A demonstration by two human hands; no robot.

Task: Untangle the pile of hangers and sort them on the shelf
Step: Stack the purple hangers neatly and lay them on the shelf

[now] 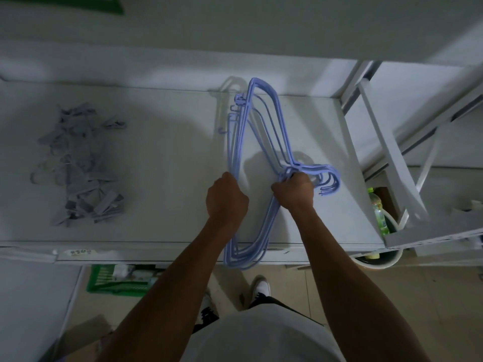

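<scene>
— On the white shelf [167,158], what is there to count?

— Two groups. To the right lies a bunch of pale blue wire clothes hangers [257,142], stacked flat with their hooks curling off to the right. Roughly five or six; the wires overlap too closely for a sure number. One end of the bunch hangs past the shelf's front edge.

— And the hands?

— Two, both on that bunch. The left hand [226,198] has its grip pressed together around the long straight bars on the left side. The right hand [294,190] has its grip closed on the necks, just where the hooks begin.

— The other group?

— Well apart, on the left of the shelf, sits a heap of grey clip hangers [78,165], too tangled and dim to count.

— Any containers?

— Two I can make out. A green plastic crate [104,283] stands on the floor below the shelf with pale packets in it — what they are, I cannot tell. Lower right, a round white bucket [379,259] holds one bottle with a green label [377,210].
</scene>
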